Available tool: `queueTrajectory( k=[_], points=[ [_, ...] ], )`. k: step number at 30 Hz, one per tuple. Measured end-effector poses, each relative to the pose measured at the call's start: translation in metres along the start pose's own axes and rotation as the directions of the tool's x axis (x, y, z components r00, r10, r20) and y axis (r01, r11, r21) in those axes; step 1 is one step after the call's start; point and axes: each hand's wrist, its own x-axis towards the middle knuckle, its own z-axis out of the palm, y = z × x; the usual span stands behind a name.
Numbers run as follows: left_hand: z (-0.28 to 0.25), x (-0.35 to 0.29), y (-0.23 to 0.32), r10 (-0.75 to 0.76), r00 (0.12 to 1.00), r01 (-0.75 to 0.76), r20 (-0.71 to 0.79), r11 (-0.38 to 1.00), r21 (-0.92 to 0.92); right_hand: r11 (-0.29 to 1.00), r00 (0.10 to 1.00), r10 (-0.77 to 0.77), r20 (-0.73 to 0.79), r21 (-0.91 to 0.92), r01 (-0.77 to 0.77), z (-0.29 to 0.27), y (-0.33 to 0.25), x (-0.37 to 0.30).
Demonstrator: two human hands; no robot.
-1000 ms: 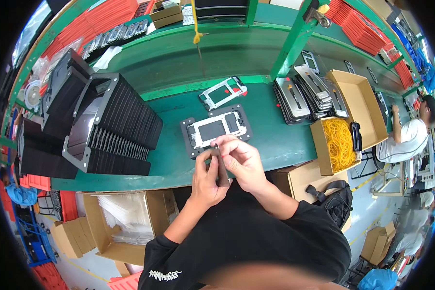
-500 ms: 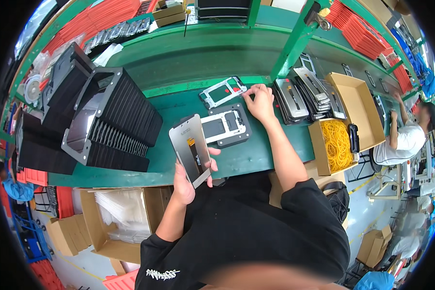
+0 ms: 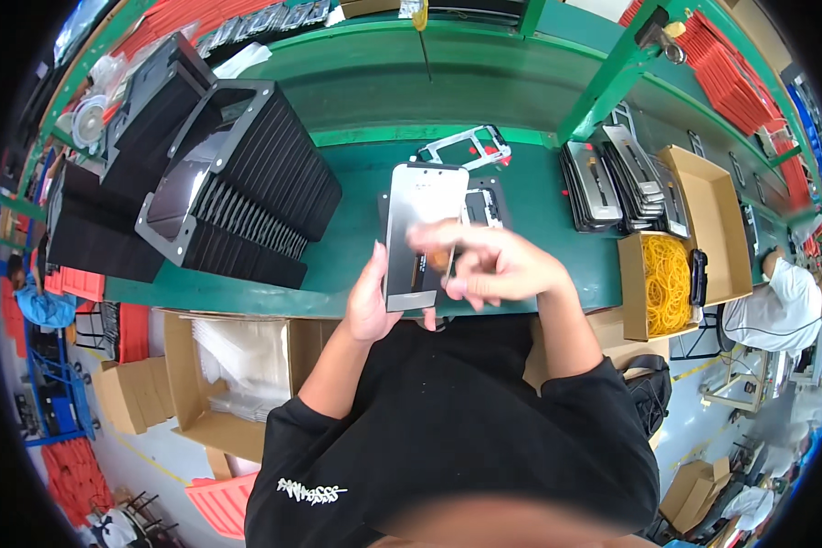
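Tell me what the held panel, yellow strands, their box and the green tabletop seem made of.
Held panel: probably metal-backed, smooth and silvery, judging by its bright glare.
Yellow strands: possibly rubber or plastic, from their thin, bendy tangle; finish unclear.
Box: likely cardboard, matte, with plain brown walls.
Green tabletop: perhaps rubber or vinyl covering, smooth with soft sheen.

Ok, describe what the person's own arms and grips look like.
Black shirt with short, loose sleeves; a white script-like marking sits on the shirt's left side. The left grip and right grip are ungloved, and no watch or band shows on either forearm.
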Motion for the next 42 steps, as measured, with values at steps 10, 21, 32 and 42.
queueTrajectory(
  k=[10,21,32,42],
  points=[
    [-0.024,0.022,0.032,0.297,0.955,-0.154,-0.017,0.542,0.826,0.96,0.942,-0.107,-0.318,-0.279,0.014,-0.113,0.044,-0.014],
    [-0.031,0.082,0.014,0.202,0.949,-0.223,0.242,-0.114,0.968,0.975,0.782,0.054,-0.621,-0.136,-0.175,-0.133,0.084,-0.014],
    [-0.016,0.093,0.0,0.225,0.967,-0.115,0.117,-0.021,0.993,0.97,0.908,0.132,-0.399,-0.137,-0.201,-0.14,0.086,-0.022],
    [-0.025,0.079,0.002,0.246,0.944,-0.18,0.22,-0.174,0.968,0.908,0.903,0.083,-0.42,-0.342,-0.243,-0.126,0.076,-0.023]
  ],
)
